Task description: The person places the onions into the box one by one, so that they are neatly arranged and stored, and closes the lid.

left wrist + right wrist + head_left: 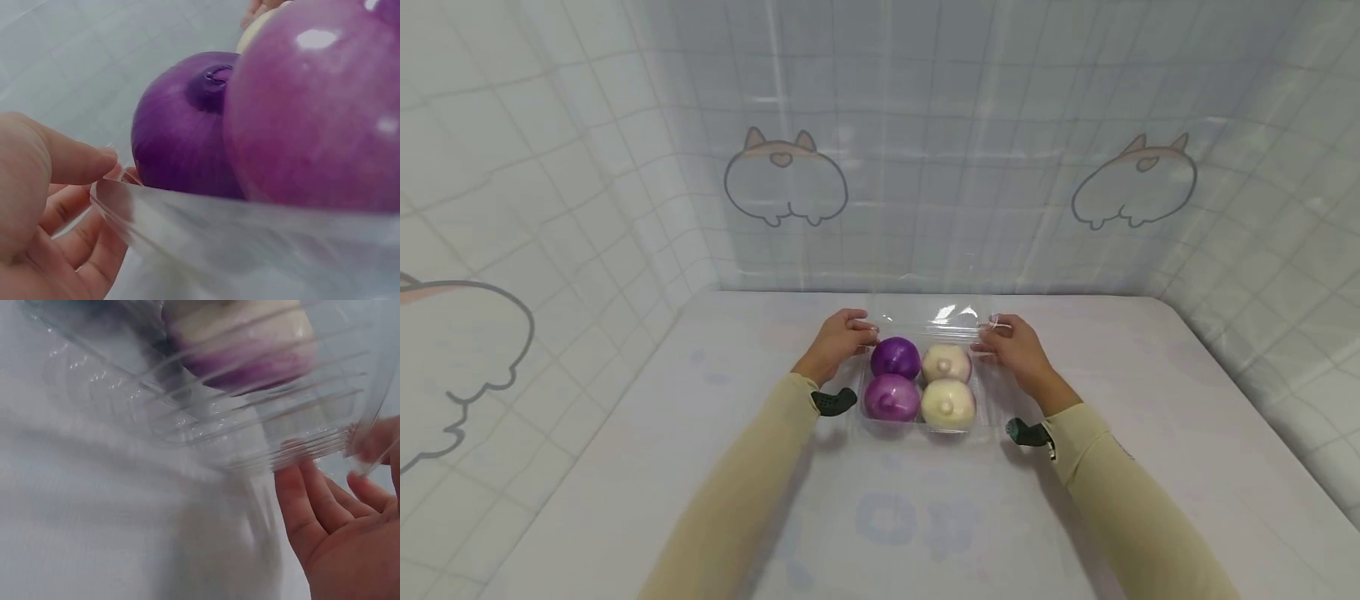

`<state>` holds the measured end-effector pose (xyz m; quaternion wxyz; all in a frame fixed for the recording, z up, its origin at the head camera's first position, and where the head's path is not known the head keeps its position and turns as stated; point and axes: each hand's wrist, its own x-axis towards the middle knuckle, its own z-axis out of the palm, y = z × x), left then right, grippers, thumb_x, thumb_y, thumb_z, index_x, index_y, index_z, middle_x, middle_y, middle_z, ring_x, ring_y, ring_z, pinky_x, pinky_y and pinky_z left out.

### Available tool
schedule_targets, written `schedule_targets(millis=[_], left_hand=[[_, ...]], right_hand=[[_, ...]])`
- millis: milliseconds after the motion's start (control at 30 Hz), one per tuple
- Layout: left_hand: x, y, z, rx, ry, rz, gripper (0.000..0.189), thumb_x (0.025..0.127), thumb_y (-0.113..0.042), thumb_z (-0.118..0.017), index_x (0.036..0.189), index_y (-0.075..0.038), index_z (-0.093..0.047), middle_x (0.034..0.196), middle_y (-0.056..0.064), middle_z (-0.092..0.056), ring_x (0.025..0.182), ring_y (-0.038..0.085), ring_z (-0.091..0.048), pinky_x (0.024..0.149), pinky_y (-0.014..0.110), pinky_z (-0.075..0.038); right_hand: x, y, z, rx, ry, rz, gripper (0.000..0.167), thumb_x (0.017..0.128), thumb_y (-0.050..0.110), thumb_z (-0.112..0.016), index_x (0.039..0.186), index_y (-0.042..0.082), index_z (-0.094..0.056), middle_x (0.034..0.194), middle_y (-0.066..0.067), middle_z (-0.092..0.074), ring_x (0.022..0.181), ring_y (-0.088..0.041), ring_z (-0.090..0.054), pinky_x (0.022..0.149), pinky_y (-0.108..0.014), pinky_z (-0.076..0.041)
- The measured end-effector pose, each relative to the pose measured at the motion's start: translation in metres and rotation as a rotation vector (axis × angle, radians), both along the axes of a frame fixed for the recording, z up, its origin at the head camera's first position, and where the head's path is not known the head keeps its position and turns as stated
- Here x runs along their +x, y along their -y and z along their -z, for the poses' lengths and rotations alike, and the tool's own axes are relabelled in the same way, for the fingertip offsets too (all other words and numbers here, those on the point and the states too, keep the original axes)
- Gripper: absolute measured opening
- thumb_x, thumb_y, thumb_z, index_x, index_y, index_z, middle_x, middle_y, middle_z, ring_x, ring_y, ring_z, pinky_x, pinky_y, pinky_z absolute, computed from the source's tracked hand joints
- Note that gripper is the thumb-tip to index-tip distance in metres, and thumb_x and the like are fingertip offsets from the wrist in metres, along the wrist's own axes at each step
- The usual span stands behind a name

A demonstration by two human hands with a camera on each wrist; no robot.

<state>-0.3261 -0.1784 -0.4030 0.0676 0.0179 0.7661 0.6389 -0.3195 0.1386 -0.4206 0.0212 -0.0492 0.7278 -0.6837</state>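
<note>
A clear plastic clamshell box (pixel 281 250) lies on the table in front of me, its lid (pixel 917 315) raised at the back. Inside, on the left, are two purple onions: a darker one (pixel 896 358) behind a lighter one (pixel 892 398). Two pale onion- or turnip-like vegetables fill the right side, one at the back (pixel 946 364) and one in front (pixel 948 405); the right wrist view shows purple on one's lower part. My left hand (pixel 838 342) pinches the box's back left corner. My right hand (pixel 1018 358) grips the back right edge near the hinge.
A pale cloth with faint prints covers the table (pixel 887 533). Tile-patterned curtains with cartoon animals (pixel 786 179) enclose the back and both sides. A dark wrist device (pixel 835 402) sits by the left cuff, another (pixel 1028 433) by the right.
</note>
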Motion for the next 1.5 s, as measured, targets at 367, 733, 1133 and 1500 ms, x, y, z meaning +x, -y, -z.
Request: schedule_targets(millis=[367, 733, 1133, 1500], left_hand=[[-0.002, -0.006, 0.005, 0.018, -0.051, -0.010, 0.052, 0.097, -0.008, -0.066, 0.144, -0.004, -0.045, 0.120, 0.015, -0.065, 0.103, 0.024, -0.068, 0.091, 0.037, -0.054], [-0.006, -0.001, 0.000, 0.004, -0.024, 0.072, 0.043, 0.098, -0.013, -0.066, 0.135, 0.005, -0.052, 0.120, 0.021, -0.067, 0.105, 0.025, -0.068, 0.090, 0.035, -0.055], [-0.001, 0.007, -0.013, 0.070, 0.012, 0.071, 0.046, 0.108, -0.026, -0.048, 0.142, 0.004, -0.047, 0.129, 0.022, -0.062, 0.112, 0.031, -0.066, 0.094, 0.038, -0.054], [0.003, 0.005, -0.033, 0.080, 0.088, 0.078, 0.065, 0.107, -0.052, -0.034, 0.142, 0.000, -0.049, 0.140, 0.021, -0.054, 0.120, 0.032, -0.061, 0.102, 0.043, -0.049]], right_hand=[[-0.001, 0.000, -0.002, -0.047, -0.075, 0.108, 0.028, 0.095, -0.009, -0.058, 0.116, -0.007, -0.039, 0.134, -0.034, -0.054, 0.076, -0.009, -0.070, 0.071, -0.028, -0.060], [0.002, -0.006, -0.006, 0.031, -0.063, 0.101, 0.017, 0.096, -0.002, -0.060, 0.108, -0.002, -0.047, 0.132, -0.032, -0.056, 0.085, -0.011, -0.070, 0.075, -0.027, -0.059], [0.003, -0.008, -0.005, 0.099, -0.089, 0.103, 0.019, 0.096, 0.004, -0.066, 0.104, 0.000, -0.050, 0.108, -0.019, -0.064, 0.082, -0.012, -0.069, 0.072, -0.026, -0.059], [0.001, -0.014, -0.008, 0.173, -0.103, 0.107, 0.012, 0.099, 0.008, -0.061, 0.104, 0.002, -0.052, 0.108, -0.018, -0.063, 0.088, -0.018, -0.069, 0.074, -0.029, -0.059]])
